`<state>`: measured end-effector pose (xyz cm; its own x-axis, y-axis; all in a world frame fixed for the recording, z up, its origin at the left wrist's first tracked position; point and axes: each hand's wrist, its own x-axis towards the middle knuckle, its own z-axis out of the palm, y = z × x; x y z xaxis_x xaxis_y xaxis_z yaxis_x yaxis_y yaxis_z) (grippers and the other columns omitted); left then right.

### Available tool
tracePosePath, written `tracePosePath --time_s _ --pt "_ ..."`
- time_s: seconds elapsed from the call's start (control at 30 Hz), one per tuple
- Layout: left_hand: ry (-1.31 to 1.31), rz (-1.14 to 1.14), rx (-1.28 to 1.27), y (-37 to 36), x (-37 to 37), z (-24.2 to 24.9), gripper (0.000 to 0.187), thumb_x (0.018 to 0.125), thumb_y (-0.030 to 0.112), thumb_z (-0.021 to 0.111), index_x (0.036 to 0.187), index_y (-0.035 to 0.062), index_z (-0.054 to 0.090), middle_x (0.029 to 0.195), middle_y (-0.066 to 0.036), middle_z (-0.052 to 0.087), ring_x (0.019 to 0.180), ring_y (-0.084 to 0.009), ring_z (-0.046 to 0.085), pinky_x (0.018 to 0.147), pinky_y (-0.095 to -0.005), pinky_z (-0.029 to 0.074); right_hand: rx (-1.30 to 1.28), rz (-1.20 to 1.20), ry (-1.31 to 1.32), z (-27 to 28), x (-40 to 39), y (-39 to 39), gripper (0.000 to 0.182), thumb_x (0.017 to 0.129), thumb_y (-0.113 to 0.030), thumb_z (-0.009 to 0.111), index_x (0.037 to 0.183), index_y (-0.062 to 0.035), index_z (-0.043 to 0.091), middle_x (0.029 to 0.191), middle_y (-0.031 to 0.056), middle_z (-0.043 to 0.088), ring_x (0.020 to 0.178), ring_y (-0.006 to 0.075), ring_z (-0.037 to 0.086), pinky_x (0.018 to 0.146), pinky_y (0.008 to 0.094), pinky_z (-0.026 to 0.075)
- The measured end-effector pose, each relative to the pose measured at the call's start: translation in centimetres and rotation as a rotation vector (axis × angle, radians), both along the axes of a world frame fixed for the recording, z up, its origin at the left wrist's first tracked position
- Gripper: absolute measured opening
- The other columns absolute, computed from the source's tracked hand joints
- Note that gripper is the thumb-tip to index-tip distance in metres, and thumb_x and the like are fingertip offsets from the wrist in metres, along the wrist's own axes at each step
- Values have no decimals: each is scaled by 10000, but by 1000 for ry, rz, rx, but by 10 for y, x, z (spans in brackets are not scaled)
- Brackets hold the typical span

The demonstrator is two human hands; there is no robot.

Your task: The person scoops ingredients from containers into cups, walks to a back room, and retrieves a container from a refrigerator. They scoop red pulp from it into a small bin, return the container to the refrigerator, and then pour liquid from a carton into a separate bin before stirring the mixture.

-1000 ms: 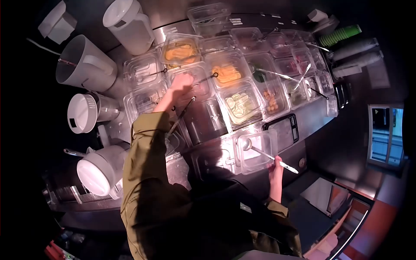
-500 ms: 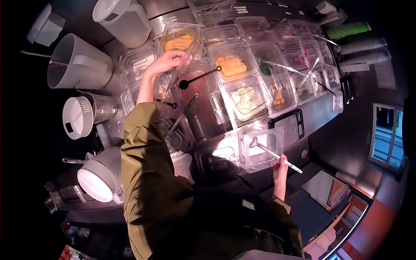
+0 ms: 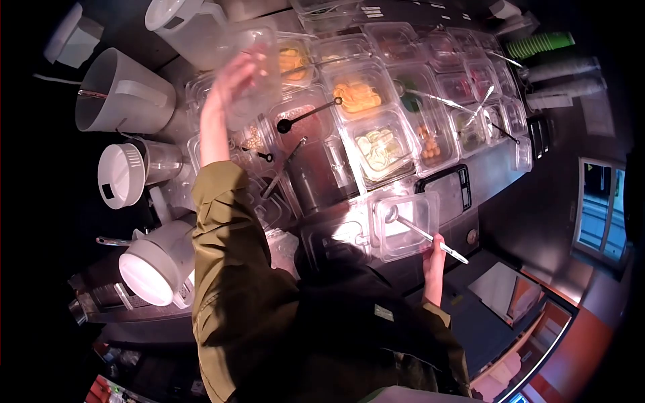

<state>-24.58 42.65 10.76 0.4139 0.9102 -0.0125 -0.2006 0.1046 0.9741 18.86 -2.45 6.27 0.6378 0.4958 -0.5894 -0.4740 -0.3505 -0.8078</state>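
Note:
My left hand (image 3: 236, 75), smeared by motion, is at the upper left. It holds a clear plastic lid (image 3: 259, 43), also blurred, over the back-left food containers. My right hand (image 3: 435, 258) grips the near right corner of a clear plastic container (image 3: 403, 248) at the counter's front. A long-handled ladle (image 3: 420, 232) rests with its bowl inside this container, and its handle passes under my right thumb. Sliced orange-yellow fruit (image 3: 293, 62) fills a container just right of my left hand. Another holds similar orange slices (image 3: 356, 98), and pale slices (image 3: 381, 152) lie in front of it.
A black spoon (image 3: 309, 115) lies across a container of reddish food. Large white pitchers (image 3: 124, 94) line the left side. A flat scale (image 3: 443, 195) sits right of the held container. Green stacked cups (image 3: 541, 47) are at the far right.
My left hand has moved left and back with the lid, swinging away from the orange-yellow fruit container. My right hand, the container and the ladle have stayed nearly in place.

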Motion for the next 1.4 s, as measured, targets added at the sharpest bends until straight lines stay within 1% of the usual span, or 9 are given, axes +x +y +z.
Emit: tracePosePath --time_s 0.23,0.47,0.6,0.7,0.77,0.93,1.07,1.27,1.4 --pt "112 207 24 -7 6 37 448 775 291 678 1115 24 561 1119 -27 580 913 -133 575 732 -243 433 50 35 -3 -4 0 0 154 883 -247 557 957 -114 528 789 -29 477 666 103 485 582 262 436" --pt "483 -90 346 -5 51 -18 278 764 208 660 980 42 607 1212 -91 433 799 -150 585 759 -286 463 -22 -12 -30 8 -6 6 152 899 -247 528 962 -109 525 787 -27 481 629 100 475 578 249 425" --pt "1260 -64 757 -22 83 -26 248 739 158 623 968 62 604 1301 -210 375 781 -286 633 733 -402 494 37 26 17 -2 1 -1 166 882 -259 560 960 -114 535 786 -32 489 652 98 485 576 252 441" --pt "1519 -70 715 -28 105 -60 218 792 147 537 980 52 595 1269 -222 412 746 -327 635 728 -465 485 43 41 11 4 -1 -1 186 871 -274 579 965 -118 538 790 -38 492 659 96 488 588 253 451" --pt "1375 6 537 -35 112 -75 226 800 117 495 989 33 585 1252 -227 429 704 -333 635 688 -460 499 34 45 23 2 1 -1 184 875 -274 573 969 -120 536 803 -41 494 663 93 487 600 254 453" --pt "1533 -347 894 -42 109 -88 219 788 136 522 933 1 616 1228 -217 456 698 -335 632 655 -448 510 80 78 1 6 -2 -2 173 885 -269 556 975 -124 533 812 -46 496 660 87 478 599 247 450" --pt "1382 -349 737 -56 95 -62 241 757 147 571 988 107 628 1278 -106 440 867 -300 610 753 -427 491 71 146 -7 -1 7 -6 148 895 -246 538 963 -115 526 782 -40 493 615 84 479 579 245 448" --pt "1013 416 455 -140 72 -24 150 756 113 606 898 66 623 810 -112 611 802 -249 609 705 -354 479 54 253 11 -14 25 -5 153 907 -254 520 960 -112 504 852 -23 446 683 79 462 581 242 457" --pt "943 654 358 -250 63 6 78 766 125 623 787 50 632 714 -91 593 641 -172 581 592 -299 446 96 380 24 -21 42 -2 191 897 -282 539 938 -98 503 853 -15 455 652 83 449 578 257 448"
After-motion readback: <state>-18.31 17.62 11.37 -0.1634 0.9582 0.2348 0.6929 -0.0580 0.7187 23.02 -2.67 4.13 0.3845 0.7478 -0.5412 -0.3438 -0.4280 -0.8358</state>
